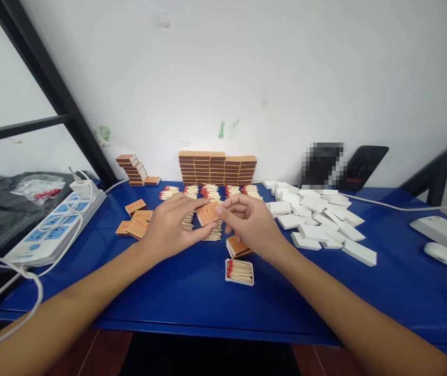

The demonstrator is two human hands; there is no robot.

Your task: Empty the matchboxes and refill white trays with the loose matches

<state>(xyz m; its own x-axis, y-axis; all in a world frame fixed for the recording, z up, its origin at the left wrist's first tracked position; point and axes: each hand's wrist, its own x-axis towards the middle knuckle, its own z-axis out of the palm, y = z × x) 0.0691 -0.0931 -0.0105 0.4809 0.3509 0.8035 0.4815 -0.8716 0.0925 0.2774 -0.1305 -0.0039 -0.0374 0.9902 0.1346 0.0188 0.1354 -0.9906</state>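
Between my two hands, above the middle of the table, is an orange matchbox [208,214] with red print. My left hand [172,222] grips its left side between thumb and fingers. The thumb and fingers of my right hand [249,222] pinch its right end. Just below my right hand lie orange matchboxes [237,246], partly covered by it. Nearer me sits a white inner tray [239,272] filled with red-tipped matches. Rows of loose matches [210,192] lie behind my hands, partly hidden by them.
A wall of stacked matchboxes [218,168] stands at the back, a smaller stack [133,169] to its left. Loose matchboxes [135,223] lie left. White trays [317,216] are heaped right. A power strip [57,224] with looping cable borders the left; a phone [364,167] leans against the wall.
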